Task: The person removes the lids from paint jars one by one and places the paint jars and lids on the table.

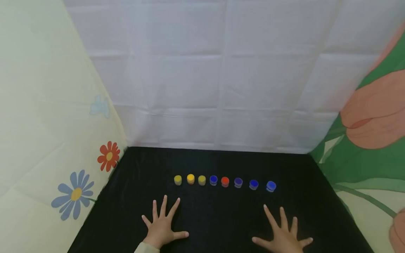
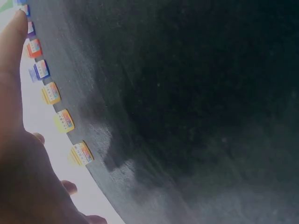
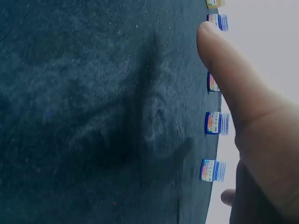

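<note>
A row of small labelled paint pots crosses the black table in the head view. From left to right come a dull yellow pot (image 1: 178, 180), a brighter yellow pot (image 1: 191, 179), another dull yellow pot (image 1: 201, 180), a dark blue pot (image 1: 213, 180), a red pot (image 1: 225, 181), a purple pot (image 1: 238, 182), a deep blue pot (image 1: 254, 185) and a lighter blue pot (image 1: 271, 186). My left hand (image 1: 160, 228), fingers spread, is in front of the row's left end, touching no pot. Likewise spread, my right hand (image 1: 283, 238) is nearest the right-end pots and holds nothing.
Black cloth (image 1: 215, 225) covers the table. Behind it hangs a creased white sheet (image 1: 190, 77). A pale flowered cloth (image 1: 38, 116) borders the left side, and a green cloth with large pink blooms (image 1: 376, 109) borders the right.
</note>
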The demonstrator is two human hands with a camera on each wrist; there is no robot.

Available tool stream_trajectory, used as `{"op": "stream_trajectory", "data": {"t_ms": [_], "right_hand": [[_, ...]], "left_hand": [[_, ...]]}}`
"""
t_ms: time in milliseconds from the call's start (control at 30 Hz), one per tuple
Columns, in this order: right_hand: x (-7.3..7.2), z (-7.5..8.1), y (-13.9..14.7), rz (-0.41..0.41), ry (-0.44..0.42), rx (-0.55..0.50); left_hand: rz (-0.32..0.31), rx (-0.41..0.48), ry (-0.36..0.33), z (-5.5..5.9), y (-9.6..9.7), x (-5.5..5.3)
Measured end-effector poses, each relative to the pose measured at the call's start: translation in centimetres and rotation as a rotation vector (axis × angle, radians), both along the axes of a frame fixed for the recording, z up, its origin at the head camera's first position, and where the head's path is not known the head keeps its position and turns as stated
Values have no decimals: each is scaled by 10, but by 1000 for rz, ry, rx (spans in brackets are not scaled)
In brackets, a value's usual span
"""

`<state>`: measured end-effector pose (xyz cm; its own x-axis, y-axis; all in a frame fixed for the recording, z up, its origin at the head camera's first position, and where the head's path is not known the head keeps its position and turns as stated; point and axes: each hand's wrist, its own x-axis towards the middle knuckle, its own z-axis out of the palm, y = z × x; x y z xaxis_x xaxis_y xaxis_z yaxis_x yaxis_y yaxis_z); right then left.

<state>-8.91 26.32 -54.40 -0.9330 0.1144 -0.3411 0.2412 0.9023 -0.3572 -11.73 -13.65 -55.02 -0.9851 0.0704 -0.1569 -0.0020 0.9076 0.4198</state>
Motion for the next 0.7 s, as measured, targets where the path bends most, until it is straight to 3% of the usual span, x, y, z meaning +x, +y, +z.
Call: {"op": "stream_trajectory", "data": {"t_ms": [400,567,700], "right_hand": [[-20,4,-36,72,54,-75],[-28,4,-55,101,117,-167],[-39,0,-74,130,216,-258]], "left_hand": [[15,31,6,0,-7,-14],[-28,95,68,-3,-10,-26],[-45,213,113,-5,-11,-38]]}}
